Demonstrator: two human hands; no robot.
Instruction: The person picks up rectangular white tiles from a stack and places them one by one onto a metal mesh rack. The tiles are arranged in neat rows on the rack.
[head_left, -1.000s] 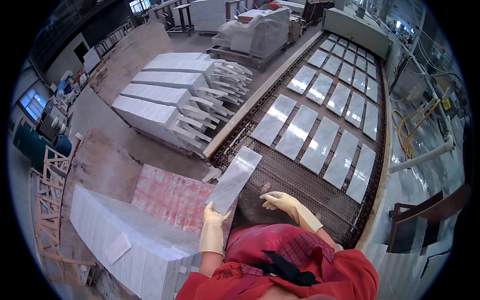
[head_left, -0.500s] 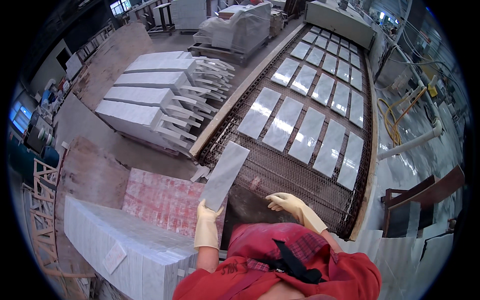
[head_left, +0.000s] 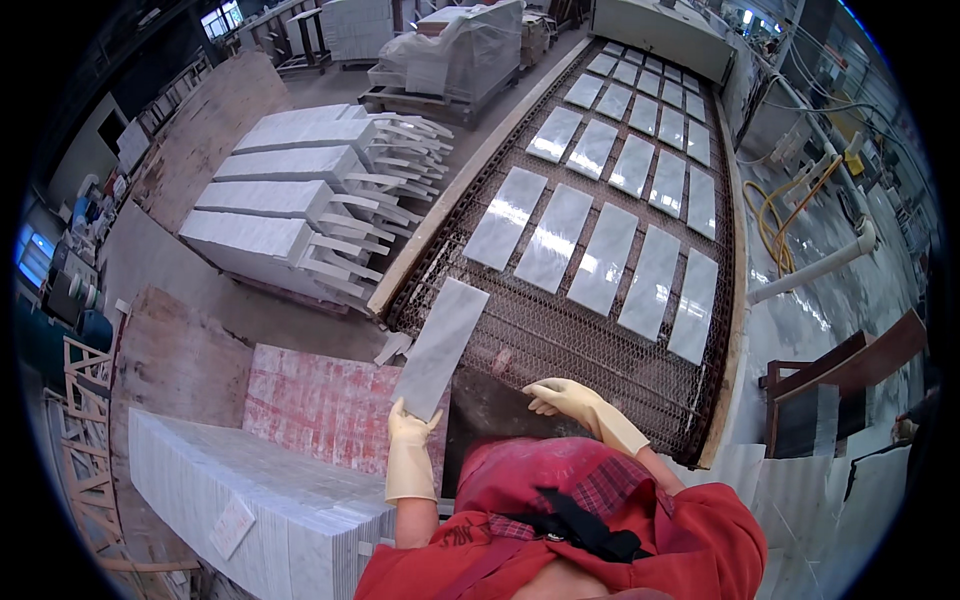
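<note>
My left hand (head_left: 411, 430), in a cream rubber glove, grips the near end of a grey-white marble tile (head_left: 441, 348). The tile slants up and away from me, its far end at the near left corner of the mesh conveyor (head_left: 560, 350). My right hand (head_left: 566, 398), gloved alike, hovers over the conveyor's near edge with nothing in it, fingers loosely bent and partly apart. Rows of wet, shiny marble tiles (head_left: 608, 258) lie spaced out on the belt. By my left forearm stands a long stack of upright tiles (head_left: 250, 490) with a small label plate leaning on it.
A red-stained board (head_left: 310, 405) lies left of the held tile. Bundled white slabs (head_left: 270, 195) with strips between them stand left of the conveyor. A pale machine housing (head_left: 665, 35) spans its far end. Pipe (head_left: 815, 265) and yellow hose (head_left: 775, 225) are at the right.
The rows of tiles sit slightly higher and further left in the picture, as do the surroundings. My left hand keeps its hold on the tile; my right hand has shifted slightly left.
</note>
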